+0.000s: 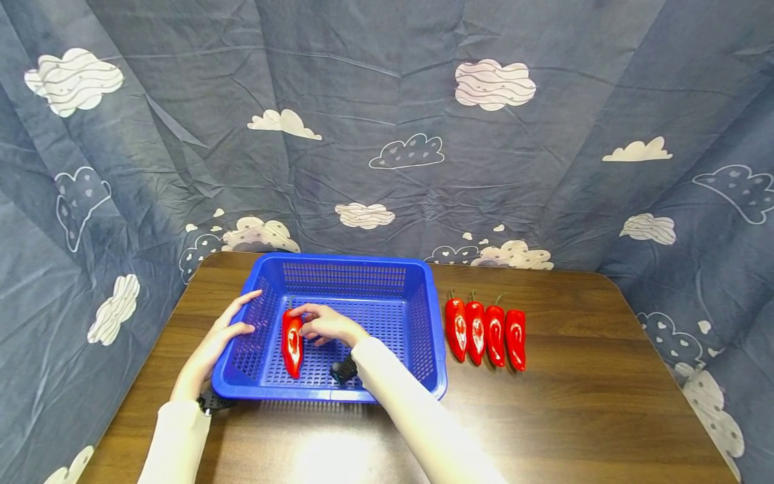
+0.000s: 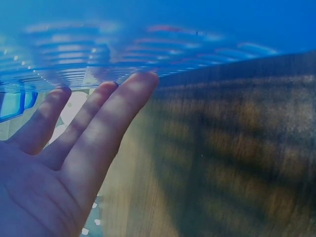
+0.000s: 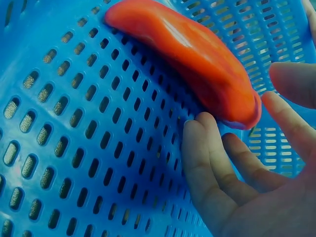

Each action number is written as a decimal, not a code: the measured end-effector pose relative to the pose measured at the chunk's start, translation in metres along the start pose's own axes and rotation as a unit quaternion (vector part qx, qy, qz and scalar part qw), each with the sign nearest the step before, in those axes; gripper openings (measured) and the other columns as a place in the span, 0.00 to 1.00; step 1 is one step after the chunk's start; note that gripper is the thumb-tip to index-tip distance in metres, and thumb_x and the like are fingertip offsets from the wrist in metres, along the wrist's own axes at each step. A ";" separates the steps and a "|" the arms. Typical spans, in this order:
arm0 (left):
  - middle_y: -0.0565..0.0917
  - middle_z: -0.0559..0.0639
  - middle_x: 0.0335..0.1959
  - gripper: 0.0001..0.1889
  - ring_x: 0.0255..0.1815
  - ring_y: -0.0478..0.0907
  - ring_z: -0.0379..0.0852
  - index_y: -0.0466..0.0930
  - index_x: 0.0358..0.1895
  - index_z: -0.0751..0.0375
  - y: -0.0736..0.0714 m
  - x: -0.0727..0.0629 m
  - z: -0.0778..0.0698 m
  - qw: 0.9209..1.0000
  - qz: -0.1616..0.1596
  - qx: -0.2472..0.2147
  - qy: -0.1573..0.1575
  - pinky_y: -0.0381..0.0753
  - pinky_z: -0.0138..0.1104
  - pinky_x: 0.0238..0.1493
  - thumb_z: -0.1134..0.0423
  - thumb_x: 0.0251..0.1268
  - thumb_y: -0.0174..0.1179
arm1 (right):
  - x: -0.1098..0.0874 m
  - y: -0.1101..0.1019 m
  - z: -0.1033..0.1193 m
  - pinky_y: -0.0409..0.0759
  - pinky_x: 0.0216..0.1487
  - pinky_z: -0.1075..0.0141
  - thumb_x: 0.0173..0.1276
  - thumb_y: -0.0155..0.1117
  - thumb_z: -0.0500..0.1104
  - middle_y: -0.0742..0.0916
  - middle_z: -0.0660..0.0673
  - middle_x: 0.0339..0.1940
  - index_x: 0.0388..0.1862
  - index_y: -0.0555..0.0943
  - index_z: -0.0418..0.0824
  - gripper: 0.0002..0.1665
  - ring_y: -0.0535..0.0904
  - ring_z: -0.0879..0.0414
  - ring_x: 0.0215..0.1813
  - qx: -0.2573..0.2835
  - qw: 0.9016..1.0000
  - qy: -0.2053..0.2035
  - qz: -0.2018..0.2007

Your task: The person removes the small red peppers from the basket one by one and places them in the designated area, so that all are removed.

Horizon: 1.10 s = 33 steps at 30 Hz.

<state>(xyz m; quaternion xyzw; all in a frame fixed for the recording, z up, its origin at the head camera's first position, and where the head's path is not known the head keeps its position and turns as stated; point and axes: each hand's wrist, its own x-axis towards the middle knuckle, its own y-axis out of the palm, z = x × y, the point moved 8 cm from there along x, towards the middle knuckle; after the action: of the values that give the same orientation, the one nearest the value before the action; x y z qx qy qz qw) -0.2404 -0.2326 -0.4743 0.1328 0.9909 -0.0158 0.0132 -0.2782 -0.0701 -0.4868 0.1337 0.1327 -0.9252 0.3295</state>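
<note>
A blue plastic basket (image 1: 329, 393) with slotted walls stands on the table. Inside, toward its left side, lies a long glossy red pepper (image 1: 292, 346), stem end pointing to the back. My right hand (image 1: 329, 326) reaches into the basket beside the pepper's stem end; in the right wrist view its fingers are loosely spread, with one fingertip (image 3: 266, 98) right at the pepper's end. My left hand (image 1: 208, 349) holds the basket's left wall: two digits come over the rim, while in the left wrist view the other fingers (image 2: 108, 128) lie straight along the outside.
To the right of the basket, several more red peppers (image 1: 476, 333) lie side by side in a row, close to its right wall. The brown wooden table (image 1: 574, 403) runs back to a dark curtain (image 1: 387, 181) printed with clouds.
</note>
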 end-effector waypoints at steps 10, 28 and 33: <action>0.54 0.68 0.68 0.32 0.52 0.71 0.54 0.53 0.74 0.49 -0.001 0.000 0.000 1.000 -0.001 0.003 -0.002 0.78 0.43 0.43 0.72 0.67 0.44 | 0.005 0.007 0.000 0.79 0.41 0.52 0.59 0.59 0.31 0.79 0.47 0.41 0.61 0.76 0.40 0.29 0.77 0.49 0.37 -0.010 1.000 0.014 0.006; 0.53 0.69 0.68 0.32 0.52 0.70 0.56 0.53 0.74 0.48 -0.001 -0.001 0.002 1.000 0.002 -0.008 -0.011 0.78 0.43 0.42 0.71 0.68 0.44 | 0.005 0.009 0.002 0.80 0.45 0.57 0.55 0.57 0.26 0.80 0.48 0.34 0.56 0.79 0.32 0.27 0.74 0.58 0.30 0.012 1.000 0.010 -0.015; 0.54 0.69 0.68 0.32 0.52 0.71 0.55 0.53 0.74 0.48 0.000 0.000 0.002 1.000 0.003 -0.013 -0.009 0.78 0.43 0.43 0.72 0.68 0.44 | 0.003 0.006 0.002 0.80 0.46 0.55 0.55 0.57 0.26 0.82 0.46 0.35 0.56 0.79 0.32 0.26 0.76 0.58 0.31 0.020 1.000 0.008 -0.022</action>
<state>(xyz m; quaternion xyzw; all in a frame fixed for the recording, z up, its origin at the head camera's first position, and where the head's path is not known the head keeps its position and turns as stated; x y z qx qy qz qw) -0.2401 -0.2329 -0.4759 0.1354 0.9905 -0.0042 0.0234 -0.2769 -0.0773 -0.4873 0.1452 0.1197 -0.9334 0.3056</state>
